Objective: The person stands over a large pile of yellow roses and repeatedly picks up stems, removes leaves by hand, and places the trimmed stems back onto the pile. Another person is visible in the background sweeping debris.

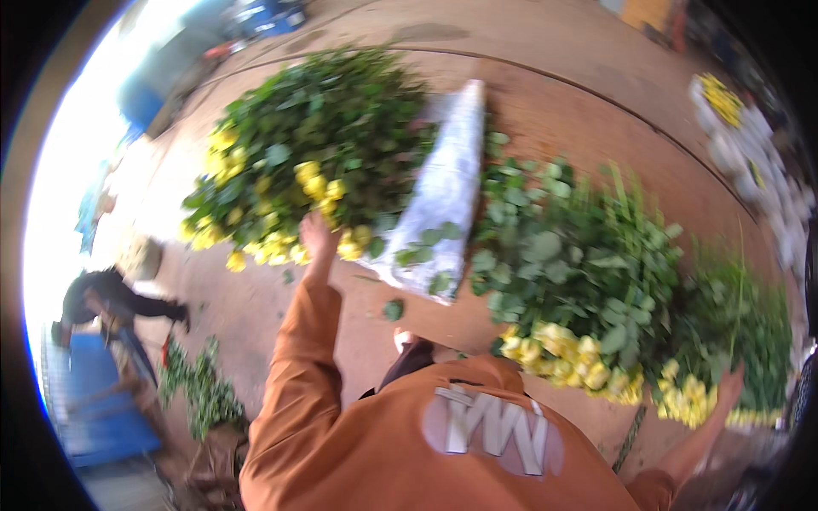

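Note:
My left hand (319, 237) is among the yellow rose heads (316, 185) at the near edge of a big heap of leafy rose stems (339, 96). Its fingers are partly hidden by blooms, so a grip cannot be made out. Far to the right, my right hand (730, 388) is beside the yellow blooms (687, 402) of another rose pile (709, 313); blur hides its fingers. Between my arms lies a third pile of green stems (543, 249) with pale yellow rose heads (569, 358) towards me. A whitish wrapping sheet (441, 185) with loose leaves on it separates the left and middle piles.
At the left a person (112, 300) bends beside a blue container (102, 396). Cut greenery (201, 383) lies on the reddish floor (370, 319) nearby. White-wrapped bundles with yellow flowers (722, 99) line the far right. Blue objects (268, 16) stand at the back.

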Demonstrator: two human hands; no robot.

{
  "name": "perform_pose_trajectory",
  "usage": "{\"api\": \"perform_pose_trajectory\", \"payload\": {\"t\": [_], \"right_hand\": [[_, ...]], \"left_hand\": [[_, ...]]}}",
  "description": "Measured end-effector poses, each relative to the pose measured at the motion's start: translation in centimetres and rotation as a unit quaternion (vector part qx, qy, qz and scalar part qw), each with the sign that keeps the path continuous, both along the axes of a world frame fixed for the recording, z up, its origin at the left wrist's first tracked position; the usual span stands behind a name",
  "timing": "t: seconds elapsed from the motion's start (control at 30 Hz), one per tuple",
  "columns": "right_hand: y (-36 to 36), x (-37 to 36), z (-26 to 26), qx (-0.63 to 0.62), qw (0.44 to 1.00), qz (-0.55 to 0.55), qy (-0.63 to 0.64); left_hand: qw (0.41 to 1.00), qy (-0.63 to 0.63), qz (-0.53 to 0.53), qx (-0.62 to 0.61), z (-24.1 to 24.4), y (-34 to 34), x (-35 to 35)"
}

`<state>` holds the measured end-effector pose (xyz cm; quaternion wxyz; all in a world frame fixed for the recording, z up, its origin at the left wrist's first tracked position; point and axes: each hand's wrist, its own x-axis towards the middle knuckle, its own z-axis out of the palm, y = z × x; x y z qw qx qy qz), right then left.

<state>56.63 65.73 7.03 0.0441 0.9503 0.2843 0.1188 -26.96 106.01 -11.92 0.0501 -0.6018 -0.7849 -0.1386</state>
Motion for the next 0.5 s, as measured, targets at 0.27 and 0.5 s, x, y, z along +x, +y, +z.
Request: {"api": "perform_pose_trajectory", "payload": {"t": [0.27,0.5], "right_hand": [[22.9,-36.5,2.6,0.28,0.774,0.358,0.441],[39.9,-64.9,-18.9,0.141,0.478,0.317,0.807]], "left_hand": [[0.966,-0.04,0.038,-0.252,1.3,-0.1,-2.1],[0.966,-0.173,-0.068,-0.181,-0.9,0.8,-3.9]]}}
